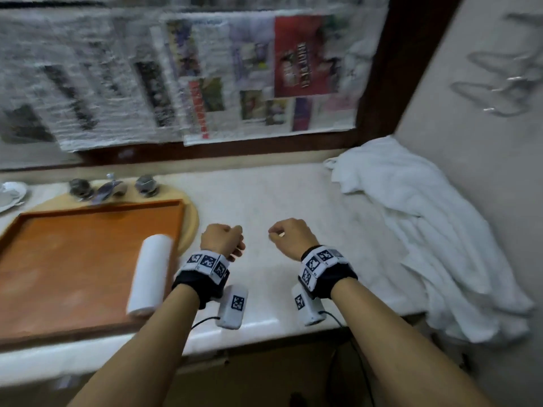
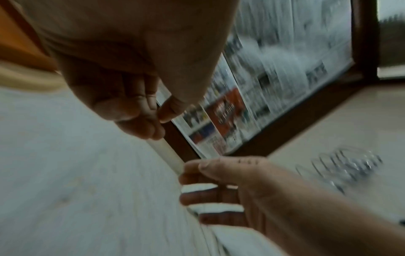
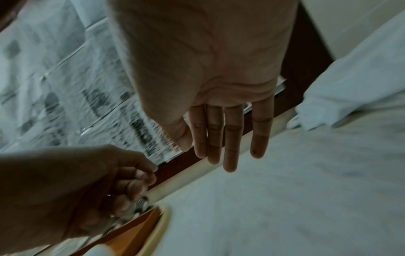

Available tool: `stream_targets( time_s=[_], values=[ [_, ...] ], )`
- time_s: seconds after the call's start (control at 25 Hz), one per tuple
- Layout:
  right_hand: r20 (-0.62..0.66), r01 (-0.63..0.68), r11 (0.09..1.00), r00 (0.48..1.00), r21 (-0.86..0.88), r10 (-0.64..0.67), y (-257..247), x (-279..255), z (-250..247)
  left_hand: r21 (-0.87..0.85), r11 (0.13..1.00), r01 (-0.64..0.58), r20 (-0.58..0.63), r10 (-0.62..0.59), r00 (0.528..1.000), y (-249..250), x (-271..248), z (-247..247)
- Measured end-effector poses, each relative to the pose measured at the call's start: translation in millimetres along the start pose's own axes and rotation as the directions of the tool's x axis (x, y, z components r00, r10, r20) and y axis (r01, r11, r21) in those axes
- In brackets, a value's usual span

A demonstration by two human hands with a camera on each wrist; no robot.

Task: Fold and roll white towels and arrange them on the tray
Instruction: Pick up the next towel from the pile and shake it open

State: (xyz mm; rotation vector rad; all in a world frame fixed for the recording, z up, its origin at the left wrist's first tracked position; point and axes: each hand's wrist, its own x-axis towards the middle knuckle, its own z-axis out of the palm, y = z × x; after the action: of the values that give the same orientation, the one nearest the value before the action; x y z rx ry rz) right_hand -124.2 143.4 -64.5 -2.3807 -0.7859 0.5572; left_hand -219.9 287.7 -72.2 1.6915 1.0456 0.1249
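Note:
A rolled white towel (image 1: pixel 150 274) lies inside the orange tray (image 1: pixel 73 259), along its right wall. A loose pile of white towels (image 1: pixel 426 230) is heaped at the right end of the counter and hangs over the front edge. My left hand (image 1: pixel 223 239) hovers over the bare counter just right of the tray, fingers loosely curled, holding nothing. My right hand (image 1: pixel 291 236) hovers beside it, left of the pile. In the right wrist view the right hand's fingers (image 3: pixel 219 138) are straight and empty, with the pile (image 3: pixel 361 78) off to their right.
The white counter (image 1: pixel 264 195) runs from the tray to the wall on the right. The tray lies over a sink with a faucet (image 1: pixel 108 188) behind it. Newspaper (image 1: pixel 205 77) covers the framed panel at the back. A white dish (image 1: pixel 11 192) sits far left.

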Motion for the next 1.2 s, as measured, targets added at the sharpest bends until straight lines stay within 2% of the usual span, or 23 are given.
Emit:
stream_targets(
  time_s=[0.12, 0.2, 0.24, 0.28, 0.36, 0.44, 0.48, 0.52, 0.56, 0.64, 0.68, 0.72, 0.76, 0.8, 0.88, 0.92, 0.96, 1.08, 1.12, 1.2],
  values=[
    [-0.164, -0.119, 0.992, 0.979, 0.03, 0.123, 83, -19, -61, 0.161, 0.961, -0.226, 0.154, 0.202, 0.967, 42, -2, 99],
    [-0.267, -0.237, 0.97, 0.932, 0.058, 0.244, 146, -39, -90, 0.277, 0.87, -0.407, 0.276, 0.334, 0.901, 65, -6, 164],
    [-0.351, -0.306, 0.951, 0.886, 0.048, 0.302, 178, -52, -104, 0.327, 0.799, -0.504, 0.335, 0.401, 0.853, 75, -11, 197],
    [-0.471, -0.383, 0.924, 0.814, 0.005, 0.34, 205, -65, -113, 0.352, 0.728, -0.589, 0.384, 0.461, 0.8, 81, -15, 226],
    [-0.667, -0.571, 0.819, 0.63, -0.051, 0.398, 252, -92, -129, 0.355, 0.597, -0.72, 0.491, 0.537, 0.686, 95, -27, 283],
    [-0.688, -0.716, 0.698, 0.502, 0.01, 0.524, 289, -115, -144, 0.335, 0.468, -0.817, 0.603, 0.56, 0.568, 112, -44, 332],
    [-0.668, -0.753, 0.657, 0.47, 0.037, 0.577, 301, -123, -148, 0.327, 0.397, -0.858, 0.655, 0.559, 0.509, 118, -51, 350],
    [-0.652, -0.759, 0.65, 0.471, 0.043, 0.594, 311, -130, -153, 0.308, 0.32, -0.896, 0.702, 0.559, 0.442, 125, -58, 368],
    [-0.665, -0.725, 0.689, 0.502, 0.026, 0.554, 316, -133, -156, 0.29, 0.244, -0.925, 0.746, 0.548, 0.379, 131, -64, 380],
    [-0.763, -0.543, 0.84, 0.542, 0.003, 0.353, 318, -139, -166, 0.212, 0.126, -0.969, 0.809, 0.533, 0.247, 143, -75, 397],
    [-0.8, -0.442, 0.897, 0.541, -0.009, 0.259, 310, -139, -176, 0.168, 0.119, -0.979, 0.802, 0.561, 0.206, 151, -79, 400],
    [-0.818, -0.337, 0.941, 0.545, -0.011, 0.186, 300, -138, -190, 0.121, 0.15, -0.981, 0.761, 0.62, 0.189, 163, -80, 398],
    [-0.811, -0.224, 0.974, 0.565, 0.025, 0.151, 288, -136, -207, 0.071, 0.202, -0.977, 0.692, 0.696, 0.194, 176, -80, 392],
    [-0.789, -0.113, 0.992, 0.602, 0.062, 0.118, 275, -133, -226, 0.028, 0.253, -0.967, 0.611, 0.761, 0.217, 192, -77, 381],
    [-0.726, 0.066, 0.996, 0.687, 0.064, 0.002, 243, -125, -268, -0.038, 0.294, -0.955, 0.439, 0.864, 0.248, 230, -68, 347],
    [-0.708, 0.139, 0.99, 0.701, 0.021, -0.083, 222, -117, -291, -0.065, 0.307, -0.95, 0.358, 0.895, 0.264, 253, -64, 321],
    [-0.703, 0.196, 0.98, 0.694, -0.026, -0.157, 200, -110, -310, -0.088, 0.319, -0.944, 0.291, 0.914, 0.282, 271, -61, 298],
    [-0.69, 0.359, 0.918, 0.622, -0.167, -0.369, 106, -74, -365, -0.152, 0.328, -0.932, 0.097, 0.944, 0.316, 317, -69, 215],
    [-0.664, 0.389, 0.901, 0.624, -0.193, -0.412, 68, -60, -382, -0.186, 0.327, -0.926, 0.051, 0.945, 0.323, 328, -75, 186],
    [-0.592, 0.409, 0.888, 0.67, -0.209, -0.448, 2, -38, -406, -0.193, 0.326, -0.926, 0.069, 0.945, 0.318, 342, -91, 137]
  ],
)
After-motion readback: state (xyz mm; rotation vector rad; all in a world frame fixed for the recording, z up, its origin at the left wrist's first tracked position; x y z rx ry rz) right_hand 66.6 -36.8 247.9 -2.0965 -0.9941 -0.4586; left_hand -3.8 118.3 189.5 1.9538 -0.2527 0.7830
